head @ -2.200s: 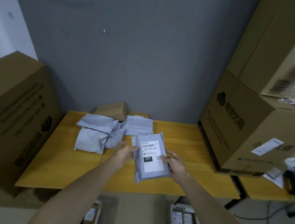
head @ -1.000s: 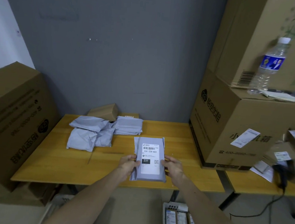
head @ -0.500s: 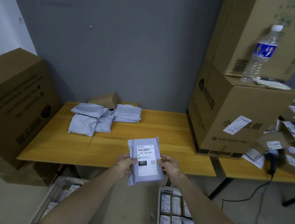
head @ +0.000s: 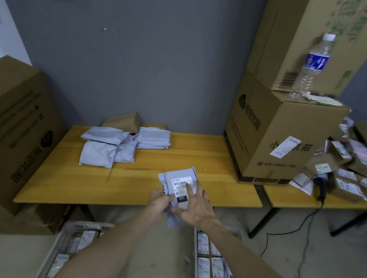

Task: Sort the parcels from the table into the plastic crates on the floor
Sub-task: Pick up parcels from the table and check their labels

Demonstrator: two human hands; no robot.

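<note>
wooden table [head: 198, 158] | left hand [head: 158, 202] grips the 231 mailer [head: 188, 172] over its near edge, right hand [head: 195, 206] spread flat on it | crates [head: 195, 246] below the grip already part-full | mailer pile [head: 111, 145] up-left yet to go

Bare left hand [head: 158, 202], bare right hand [head: 196, 209]

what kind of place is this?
Probably a parcel sorting room or small courier depot: grey mailer bags piled on the table, crates of labelled parcels on the floor, and a barcoded parcel held in the left hand.
</note>
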